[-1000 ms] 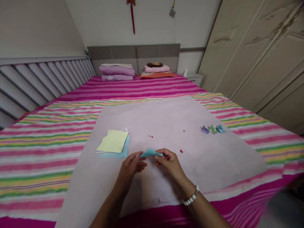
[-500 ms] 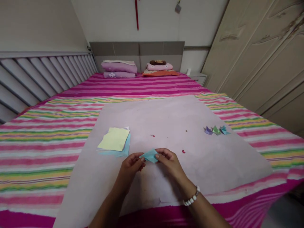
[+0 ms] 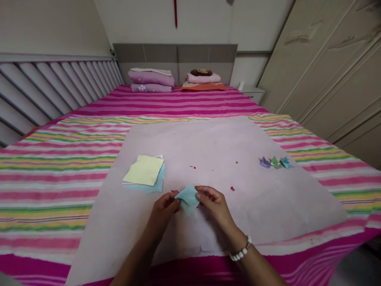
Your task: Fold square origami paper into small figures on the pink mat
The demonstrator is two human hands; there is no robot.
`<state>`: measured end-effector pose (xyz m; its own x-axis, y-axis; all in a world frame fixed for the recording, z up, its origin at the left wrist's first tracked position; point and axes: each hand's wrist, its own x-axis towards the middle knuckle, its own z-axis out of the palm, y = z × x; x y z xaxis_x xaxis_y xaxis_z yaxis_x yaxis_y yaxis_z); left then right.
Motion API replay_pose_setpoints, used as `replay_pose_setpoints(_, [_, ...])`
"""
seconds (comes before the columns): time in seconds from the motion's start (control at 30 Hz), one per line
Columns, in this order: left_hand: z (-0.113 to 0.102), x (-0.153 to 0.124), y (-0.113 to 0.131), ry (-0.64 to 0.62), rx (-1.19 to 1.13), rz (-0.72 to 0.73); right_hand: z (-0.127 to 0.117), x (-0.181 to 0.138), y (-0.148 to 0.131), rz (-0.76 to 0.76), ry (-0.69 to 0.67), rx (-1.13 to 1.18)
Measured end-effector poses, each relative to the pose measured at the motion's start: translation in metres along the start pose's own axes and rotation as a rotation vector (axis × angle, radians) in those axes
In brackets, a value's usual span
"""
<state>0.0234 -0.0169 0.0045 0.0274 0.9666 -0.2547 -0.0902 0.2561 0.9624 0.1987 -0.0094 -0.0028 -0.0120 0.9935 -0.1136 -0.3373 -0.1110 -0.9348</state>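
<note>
A small folded piece of light-blue paper [image 3: 188, 198] is held up between both hands, close above the pale sheet. My left hand [image 3: 165, 206] pinches its left corner between thumb and fingers. On the other side my right hand [image 3: 212, 200], with a white bead bracelet on the wrist, grips the right corner. The paper looks like a diamond with a crease across it. Just behind the left fingertips a small pinkish-red bit [image 3: 174, 191] shows; I cannot make out what it is.
Left of the hands lies a stack of paper squares [image 3: 144, 170], yellow on top. A red safety pin [image 3: 193, 167] and a small red piece [image 3: 232, 188] lie ahead. Three folded paper shapes [image 3: 275, 162] stand at the right. A pale sheet [image 3: 268, 214] covers the striped bed.
The blue paper has opened from a flat, narrow shape into a taller diamond, its lower part now showing. Both hands keep their grip. The view has tipped slightly downward.
</note>
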Motion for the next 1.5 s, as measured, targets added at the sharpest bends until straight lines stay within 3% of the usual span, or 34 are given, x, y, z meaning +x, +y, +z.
replay_pose_setpoints(0.2, [0.001,-0.004,0.004,-0.002,-0.116,-0.102,-0.004,-0.004,0.001,-0.06,-0.054,-0.053])
replay_pose_setpoints(0.4, [-0.002,-0.004,0.003,-0.049,-0.289,-0.189,-0.004,-0.001,0.001,-0.028,-0.077,-0.04])
replay_pose_setpoints(1.0, [-0.003,-0.006,0.005,-0.084,-0.244,-0.224,-0.01,0.0,-0.004,0.027,-0.284,-0.083])
replay_pose_setpoints(1.27, [-0.002,-0.004,0.005,-0.046,-0.269,-0.262,-0.004,0.005,-0.004,0.016,-0.193,-0.059])
replay_pose_setpoints(1.5, [0.003,0.0,0.01,-0.069,-0.251,-0.193,0.003,0.008,-0.01,-0.035,-0.083,-0.125])
